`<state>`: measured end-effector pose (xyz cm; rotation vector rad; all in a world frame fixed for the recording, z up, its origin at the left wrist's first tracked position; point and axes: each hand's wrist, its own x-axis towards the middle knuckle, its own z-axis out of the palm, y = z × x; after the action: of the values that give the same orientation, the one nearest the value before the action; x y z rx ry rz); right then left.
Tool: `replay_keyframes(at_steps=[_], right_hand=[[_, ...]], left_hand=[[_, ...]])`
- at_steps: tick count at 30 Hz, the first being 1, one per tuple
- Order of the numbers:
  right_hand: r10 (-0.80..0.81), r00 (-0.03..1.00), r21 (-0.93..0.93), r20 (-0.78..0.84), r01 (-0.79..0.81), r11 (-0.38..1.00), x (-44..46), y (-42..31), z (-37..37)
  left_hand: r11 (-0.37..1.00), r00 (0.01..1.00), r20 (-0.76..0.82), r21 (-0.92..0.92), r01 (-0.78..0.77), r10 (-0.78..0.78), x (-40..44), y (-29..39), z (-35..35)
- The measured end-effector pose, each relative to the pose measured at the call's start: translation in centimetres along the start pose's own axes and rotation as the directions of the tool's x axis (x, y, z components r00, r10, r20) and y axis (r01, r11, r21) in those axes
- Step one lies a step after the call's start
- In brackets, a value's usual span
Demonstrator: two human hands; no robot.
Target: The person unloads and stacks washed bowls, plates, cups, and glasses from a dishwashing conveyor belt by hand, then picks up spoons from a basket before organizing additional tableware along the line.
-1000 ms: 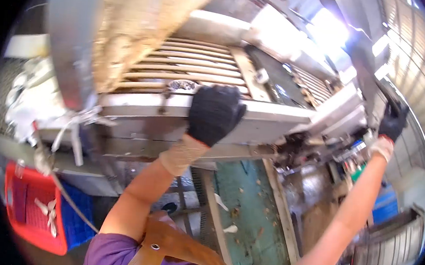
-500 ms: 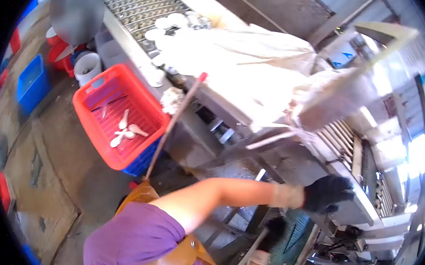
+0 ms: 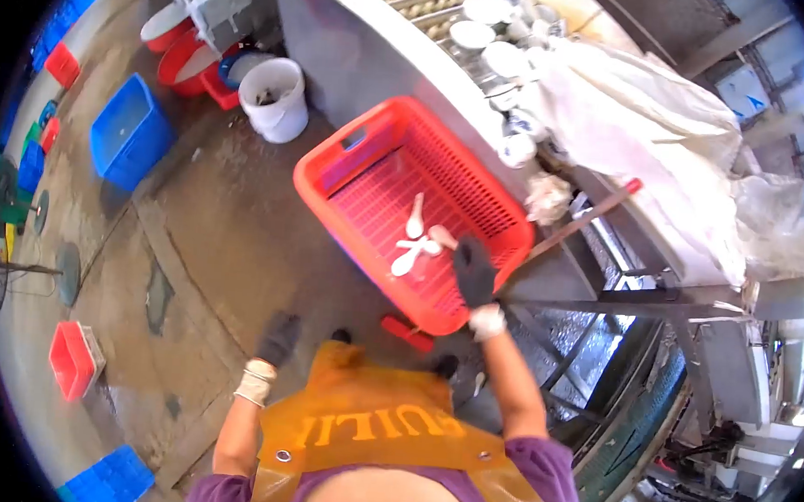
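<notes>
My right hand [image 3: 473, 273], in a black glove with a white cuff, reaches over the near right corner of a red plastic basket [image 3: 352, 232]. Its fingers stretch toward several pale spoons [image 3: 408, 258] lying on the basket floor. The closest spoon [image 3: 442, 238] is right beside the fingertips; whether they touch cannot be made out. My left hand [image 3: 277, 338], gloved the same way, hangs away from the basket over the wet floor. Its fingers are slightly blurred but look extended, with nothing in them.
A conveyor [image 3: 437, 16] carrying white bowls [image 3: 473, 34] runs behind the basket, partly under a white sheet [image 3: 640, 118]. A stick with a red tip [image 3: 591, 218] leans at the basket's right. A white bucket [image 3: 285, 117] and a blue bin [image 3: 131, 129] stand to the left.
My view and body have turned toward the basket. My right hand has moved from the machine frame on the right into the basket; my left hand has come away to the left side.
</notes>
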<state>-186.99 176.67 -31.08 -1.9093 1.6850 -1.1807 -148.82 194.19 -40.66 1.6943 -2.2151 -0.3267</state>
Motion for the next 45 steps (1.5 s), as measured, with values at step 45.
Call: replay_keyframes(at_steps=[45], right_hand=[[0.065,0.883,-0.541,-0.466,-0.342,0.769,47.2,-9.3,25.1]], left_hand=[[0.384,0.658,0.353,-0.918,0.104,0.665,73.9,-20.3,-16.1]])
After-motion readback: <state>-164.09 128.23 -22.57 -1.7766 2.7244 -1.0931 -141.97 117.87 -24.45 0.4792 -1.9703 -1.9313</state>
